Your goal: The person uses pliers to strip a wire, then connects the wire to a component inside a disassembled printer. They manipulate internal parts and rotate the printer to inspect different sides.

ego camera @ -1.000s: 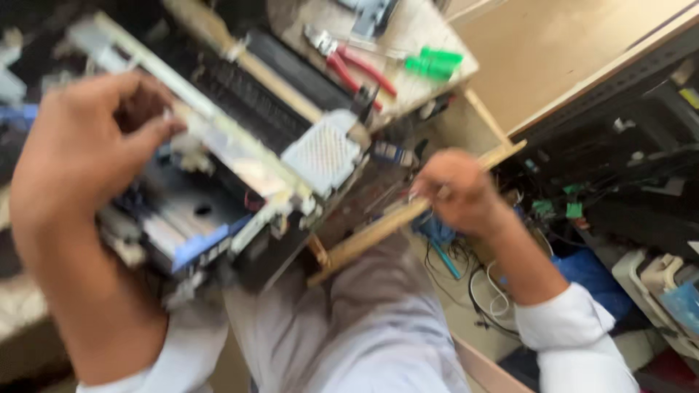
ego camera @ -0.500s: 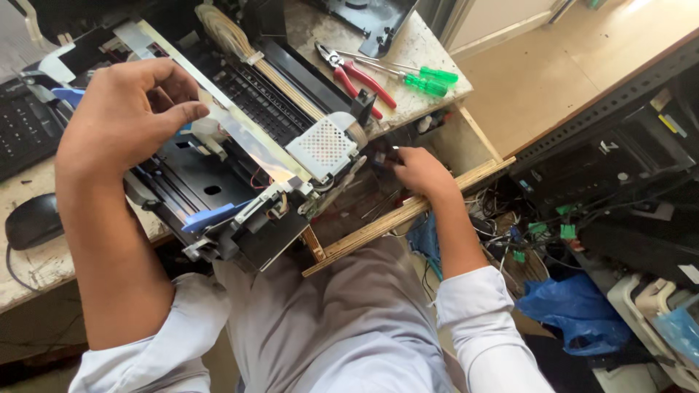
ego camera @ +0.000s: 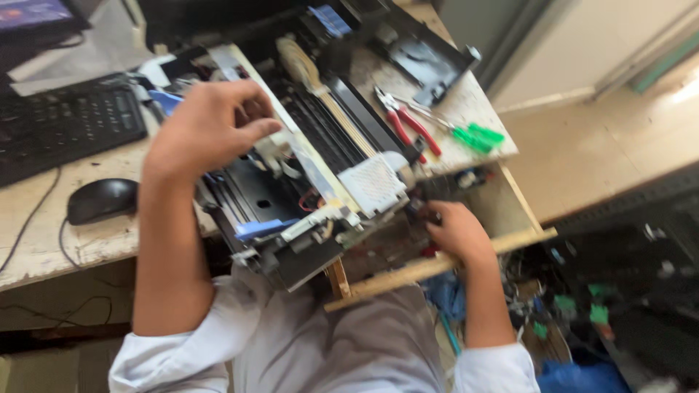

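Still atop the printer (ego camera: 306, 189), left hand (ego camera: 207, 127); right hand (ego camera: 455, 231) seemingly rummaging drawer (ego camera: 510, 211).

From up here I see my own body as two bare forearms running out of pale sleeves. Both sleeves are a light grey-white cloth, pushed up and bunched near the elbows, the left sleeve (ego camera: 164, 360) in soft folds, the right sleeve (ego camera: 495, 367) ending in a thick rolled cuff. My hands, the left hand (ego camera: 207, 127) and the right hand (ego camera: 455, 233), wear no gloves, rings or watch. Between the arms, my lap (ego camera: 349, 342) is covered by the same light grey creased fabric.
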